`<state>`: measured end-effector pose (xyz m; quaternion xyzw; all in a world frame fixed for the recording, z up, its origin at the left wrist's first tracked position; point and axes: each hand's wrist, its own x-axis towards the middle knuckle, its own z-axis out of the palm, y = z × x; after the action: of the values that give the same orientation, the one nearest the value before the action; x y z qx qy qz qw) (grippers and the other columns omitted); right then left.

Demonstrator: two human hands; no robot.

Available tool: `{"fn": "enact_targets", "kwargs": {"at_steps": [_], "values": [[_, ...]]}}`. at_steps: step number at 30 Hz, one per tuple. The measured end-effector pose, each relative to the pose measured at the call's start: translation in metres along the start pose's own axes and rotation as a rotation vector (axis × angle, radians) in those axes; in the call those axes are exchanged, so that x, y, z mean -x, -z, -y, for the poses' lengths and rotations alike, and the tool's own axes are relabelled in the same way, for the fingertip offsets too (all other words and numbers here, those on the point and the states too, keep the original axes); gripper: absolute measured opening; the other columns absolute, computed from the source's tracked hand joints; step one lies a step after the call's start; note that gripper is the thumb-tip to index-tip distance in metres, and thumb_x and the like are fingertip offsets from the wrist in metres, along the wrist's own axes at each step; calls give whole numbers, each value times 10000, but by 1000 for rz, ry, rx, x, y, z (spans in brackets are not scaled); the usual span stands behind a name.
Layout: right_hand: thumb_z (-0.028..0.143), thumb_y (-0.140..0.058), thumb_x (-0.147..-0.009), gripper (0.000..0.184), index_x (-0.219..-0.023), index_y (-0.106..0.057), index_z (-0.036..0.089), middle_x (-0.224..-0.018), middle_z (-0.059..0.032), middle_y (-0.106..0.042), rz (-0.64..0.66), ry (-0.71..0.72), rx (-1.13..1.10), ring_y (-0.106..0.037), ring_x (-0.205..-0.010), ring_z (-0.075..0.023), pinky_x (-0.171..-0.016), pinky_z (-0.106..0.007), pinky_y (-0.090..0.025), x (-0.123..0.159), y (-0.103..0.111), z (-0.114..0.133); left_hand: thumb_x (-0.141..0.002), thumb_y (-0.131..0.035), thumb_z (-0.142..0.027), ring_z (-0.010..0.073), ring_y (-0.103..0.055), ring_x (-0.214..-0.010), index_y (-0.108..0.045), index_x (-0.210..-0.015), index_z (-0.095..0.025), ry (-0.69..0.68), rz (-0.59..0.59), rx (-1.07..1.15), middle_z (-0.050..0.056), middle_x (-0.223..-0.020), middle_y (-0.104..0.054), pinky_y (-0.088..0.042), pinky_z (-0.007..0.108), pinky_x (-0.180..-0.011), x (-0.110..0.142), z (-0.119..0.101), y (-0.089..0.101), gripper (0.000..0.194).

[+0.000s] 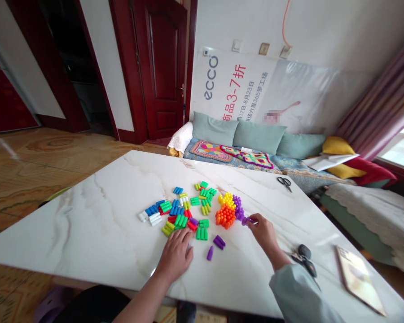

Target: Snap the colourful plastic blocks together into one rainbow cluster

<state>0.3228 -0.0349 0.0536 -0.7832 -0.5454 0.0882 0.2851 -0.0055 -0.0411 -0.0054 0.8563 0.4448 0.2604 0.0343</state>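
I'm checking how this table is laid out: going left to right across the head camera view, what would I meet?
White plastic pegs → left hand → orange bead cluster → purple peg in the right hand → black-handled scissors → flat gold-edged panel

The person wears a loose, pale grey-green cloth sleeve on the right arm, its wide, soft cuff ending short of the right hand and leaving the wrist bare. The left forearm shows bare from the lower edge of the view up to the left hand. Soft black fabric lies along the bottom edge; which garment it is cannot be told.
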Motion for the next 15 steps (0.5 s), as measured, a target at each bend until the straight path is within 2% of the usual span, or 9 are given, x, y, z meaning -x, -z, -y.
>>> {"fn": "enact_targets", "kwargs": {"at_steps": [9, 15], "values": [[260, -554, -721, 172, -858, -637, 197, -825, -45, -703, 8, 26, 29, -637, -746, -193, -658, -272, -423, -6, -22, -8, -841, -484, -195, 259, -496, -1168, -536, -1243, -208, -9, 2, -4, 84, -1264, -566, -388, 466, -1032, -1, 0, 1, 405], [233, -557, -696, 141, -820, -604, 184, -815, -54, -686, -23, 86, -69, -621, -678, -165, -652, -261, -431, -8, -27, -12, -842, -483, -193, 258, -494, -1169, -528, -1255, -217, -14, 9, -4, 82, -1268, -563, -388, 470, -1033, 0, 1, 0, 416]]}}
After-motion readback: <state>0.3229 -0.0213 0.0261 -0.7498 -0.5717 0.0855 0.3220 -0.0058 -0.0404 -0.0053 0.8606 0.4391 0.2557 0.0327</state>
